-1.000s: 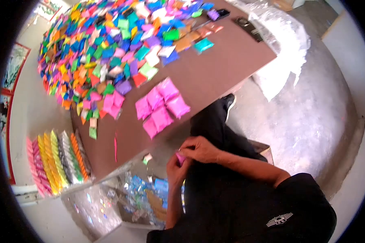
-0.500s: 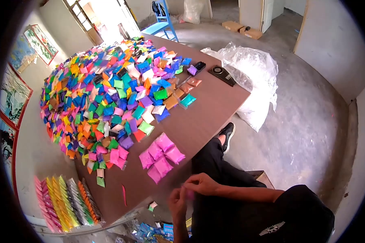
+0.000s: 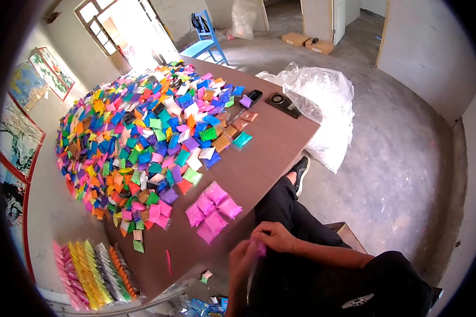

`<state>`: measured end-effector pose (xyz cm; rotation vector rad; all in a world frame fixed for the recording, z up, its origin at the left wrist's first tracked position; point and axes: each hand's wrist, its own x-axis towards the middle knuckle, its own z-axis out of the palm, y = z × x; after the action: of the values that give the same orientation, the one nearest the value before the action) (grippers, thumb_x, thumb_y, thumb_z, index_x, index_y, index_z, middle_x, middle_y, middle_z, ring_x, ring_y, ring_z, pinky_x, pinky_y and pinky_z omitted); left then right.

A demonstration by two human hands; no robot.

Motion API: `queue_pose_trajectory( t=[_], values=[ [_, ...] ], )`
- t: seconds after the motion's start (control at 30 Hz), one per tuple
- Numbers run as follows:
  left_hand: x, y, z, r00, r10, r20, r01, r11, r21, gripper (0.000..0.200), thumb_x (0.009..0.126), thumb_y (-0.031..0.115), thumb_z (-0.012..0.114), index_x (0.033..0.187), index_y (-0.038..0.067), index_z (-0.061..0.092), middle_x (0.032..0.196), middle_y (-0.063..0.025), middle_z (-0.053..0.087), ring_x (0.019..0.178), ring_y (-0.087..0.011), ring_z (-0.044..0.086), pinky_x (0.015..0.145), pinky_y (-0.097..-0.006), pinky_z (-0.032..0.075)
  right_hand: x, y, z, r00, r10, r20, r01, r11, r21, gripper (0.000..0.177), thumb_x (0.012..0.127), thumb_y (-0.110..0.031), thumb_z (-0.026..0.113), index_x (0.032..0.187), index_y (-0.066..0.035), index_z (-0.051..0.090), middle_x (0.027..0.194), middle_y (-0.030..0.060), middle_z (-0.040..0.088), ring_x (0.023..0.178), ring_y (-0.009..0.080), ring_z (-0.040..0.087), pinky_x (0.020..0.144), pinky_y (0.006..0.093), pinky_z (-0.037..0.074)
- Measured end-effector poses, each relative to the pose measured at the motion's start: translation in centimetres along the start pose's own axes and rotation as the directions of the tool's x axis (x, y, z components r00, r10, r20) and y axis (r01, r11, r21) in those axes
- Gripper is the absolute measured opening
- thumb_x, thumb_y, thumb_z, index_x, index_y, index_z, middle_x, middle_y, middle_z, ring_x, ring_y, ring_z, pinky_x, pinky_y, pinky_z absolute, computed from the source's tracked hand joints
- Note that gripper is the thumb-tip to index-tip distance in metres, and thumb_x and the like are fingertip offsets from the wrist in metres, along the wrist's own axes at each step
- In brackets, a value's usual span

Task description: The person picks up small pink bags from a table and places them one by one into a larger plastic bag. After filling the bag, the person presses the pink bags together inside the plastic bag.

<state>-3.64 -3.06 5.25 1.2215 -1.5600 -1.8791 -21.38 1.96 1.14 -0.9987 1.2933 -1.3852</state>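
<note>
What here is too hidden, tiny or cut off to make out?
Head view:
pink packet: mostly covered by the left hand and right hand.
blue packets: cut off by the bottom edge.
black gadget on the table: too small to identify.

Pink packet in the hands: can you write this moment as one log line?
left hand: holds pink packet | right hand: pinches it | table: pink group near edge, colourful pile behind
</note>
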Motion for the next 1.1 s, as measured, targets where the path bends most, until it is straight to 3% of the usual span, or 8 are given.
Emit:
queue_pose_trajectory(
  t=[0.23, 0.3, 0.4, 0.5, 0.63, 0.73, 0.8, 1.1],
  values=[
    [0.9, 1.1, 0.5, 0.999, 0.054, -0.003, -0.053, 0.987, 0.153, 0.027, 0.105, 0.022, 0.067, 0.111, -0.003, 0.074, 0.099, -0.0040, 0.073, 0.090, -0.0115, 0.065, 0.083, -0.0283, 0.052, -0.1, -1.7, -0.3, 0.991, -0.099, -0.089, 0.080, 0.976, -0.200, 0.016, 0.102, -0.014, 0.068, 0.104, -0.002, 0.076, 0.102, 0.0149, 0.072, 0.090, 0.0280, 0.073, 0.081, 0.0358, 0.059],
    [1.1, 0.8, 0.7, 0.995, 0.086, 0.044, -0.083, 0.995, -0.064, 0.026, 0.106, 0.021, 0.067, 0.113, -0.003, 0.072, 0.100, -0.0030, 0.072, 0.093, -0.0115, 0.065, 0.088, -0.0282, 0.052, 0.2, -1.8, -0.6, 0.982, -0.175, -0.077, 0.146, 0.947, -0.285, 0.013, 0.106, -0.013, 0.067, 0.104, -0.001, 0.073, 0.096, 0.0089, 0.067, 0.088, 0.0178, 0.069, 0.079, 0.0309, 0.056],
    [1.0, 0.7, 0.3, 0.995, 0.079, 0.063, -0.072, 0.991, -0.115, 0.026, 0.106, 0.020, 0.067, 0.115, -0.004, 0.071, 0.100, -0.0025, 0.072, 0.094, -0.0108, 0.065, 0.089, -0.0272, 0.050, 0.6, -2.3, -0.4, 0.984, -0.174, -0.043, 0.154, 0.944, -0.290, 0.014, 0.105, -0.014, 0.067, 0.104, -0.002, 0.073, 0.095, 0.0080, 0.068, 0.088, 0.0176, 0.068, 0.079, 0.0312, 0.055],
    [0.9, 0.0, 0.3, 0.996, 0.062, 0.057, -0.055, 0.990, -0.128, 0.025, 0.107, 0.020, 0.067, 0.114, -0.003, 0.072, 0.100, -0.0023, 0.071, 0.093, -0.0094, 0.064, 0.086, -0.0262, 0.049, 0.6, -2.4, -0.5, 0.993, -0.116, -0.002, 0.116, 0.991, -0.072, 0.014, 0.105, -0.015, 0.067, 0.105, -0.002, 0.072, 0.095, 0.0073, 0.068, 0.088, 0.0165, 0.066, 0.079, 0.0306, 0.054],
    [0.7, 0.3, 0.3, 0.994, 0.106, 0.013, -0.105, 0.994, -0.023, 0.023, 0.107, 0.020, 0.067, 0.113, -0.001, 0.072, 0.102, -0.0018, 0.071, 0.094, -0.0091, 0.064, 0.085, -0.0263, 0.050, 1.2, -2.6, -0.7, 0.989, -0.139, 0.040, 0.143, 0.983, -0.117, 0.013, 0.106, -0.014, 0.067, 0.105, -0.002, 0.071, 0.095, 0.0069, 0.068, 0.086, 0.0149, 0.065, 0.079, 0.0296, 0.054],
    [0.2, 0.8, 0.6, 0.998, 0.053, -0.025, -0.052, 0.997, 0.057, 0.025, 0.107, 0.022, 0.068, 0.111, -0.001, 0.073, 0.098, 0.0002, 0.070, 0.091, -0.0069, 0.062, 0.082, -0.0252, 0.048, 1.3, -2.8, -0.6, 0.996, -0.086, 0.036, 0.085, 0.996, 0.041, 0.013, 0.105, -0.014, 0.067, 0.104, -0.001, 0.071, 0.093, 0.0068, 0.068, 0.085, 0.0151, 0.065, 0.078, 0.0292, 0.053],
    [0.9, 1.1, 1.0, 0.994, 0.087, -0.061, -0.086, 0.996, 0.021, 0.026, 0.107, 0.024, 0.068, 0.111, -0.001, 0.073, 0.095, 0.0013, 0.070, 0.088, -0.0068, 0.061, 0.080, -0.0251, 0.048, 2.2, -2.5, -1.1, 0.994, -0.100, 0.038, 0.101, 0.994, -0.039, 0.016, 0.103, -0.015, 0.067, 0.104, 0.000, 0.072, 0.097, 0.0133, 0.071, 0.088, 0.0243, 0.070, 0.081, 0.0347, 0.057],
    [0.9, 3.1, 2.8, 0.990, -0.066, -0.128, 0.072, 0.996, 0.047, 0.022, 0.104, 0.022, 0.070, 0.109, 0.000, 0.074, 0.094, 0.0020, 0.069, 0.087, -0.0057, 0.060, 0.078, -0.0228, 0.046, 3.4, -1.9, -2.8, 0.991, -0.115, 0.062, 0.116, 0.993, -0.023, 0.017, 0.103, -0.016, 0.069, 0.104, 0.000, 0.073, 0.096, 0.0154, 0.072, 0.085, 0.0284, 0.072, 0.079, 0.0359, 0.057]
  ],
)
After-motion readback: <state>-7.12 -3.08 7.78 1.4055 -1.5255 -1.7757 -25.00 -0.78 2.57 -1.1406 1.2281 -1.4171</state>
